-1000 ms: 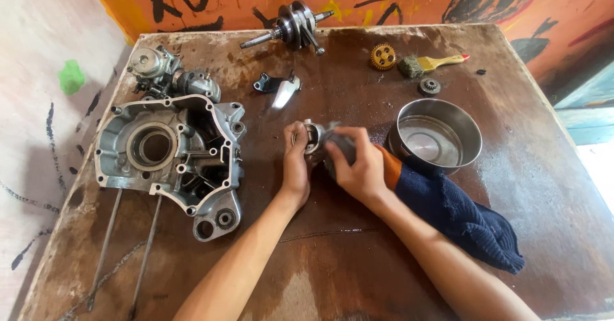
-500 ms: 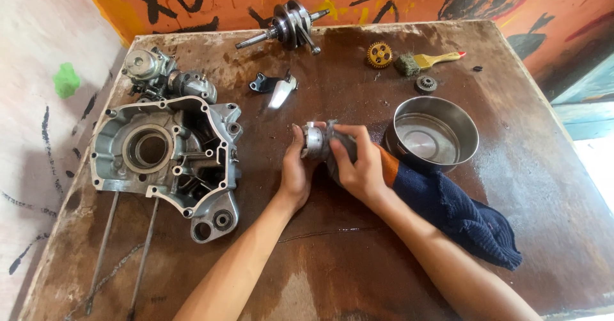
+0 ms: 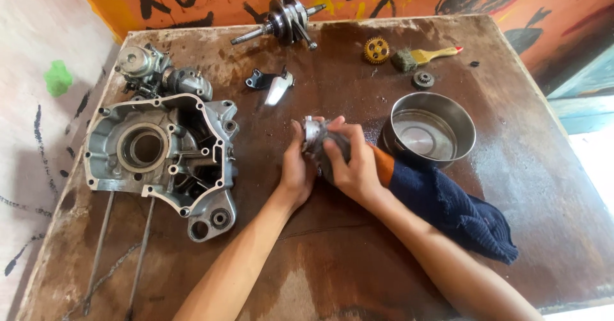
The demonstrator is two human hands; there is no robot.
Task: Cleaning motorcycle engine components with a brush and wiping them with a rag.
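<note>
Gripping a small round metal part (image 3: 314, 131) between them, both hands meet near the middle of the wooden table (image 3: 358, 257). The left hand (image 3: 298, 170) is curled along the part's left side, its thumb pressed up against the rim, its other fingers closed under and behind the piece and mostly hidden. The right hand (image 3: 354, 161) is closed over the right half of the part, its fingers (image 3: 334, 126) bent across the top and a fold of dark blue cloth (image 3: 448, 209) caught beneath the palm; an orange strip of the cloth shows just beside the wrist. Only the part's pale round end shows, poking out above the left thumb and between the two sets of fingertips; the remainder is covered by the hand and the cloth. The cloth trails away to the right along the forearm. A steel bowl (image 3: 430, 133) stands just beside the right hand, touching the cloth. A grey engine crankcase half (image 3: 163, 158) lies well to the left of the hands, with a crankshaft (image 3: 281, 23) at the table's far edge and a brass-coloured gear (image 3: 377, 50) and a paintbrush (image 3: 425, 56) near it.
</note>
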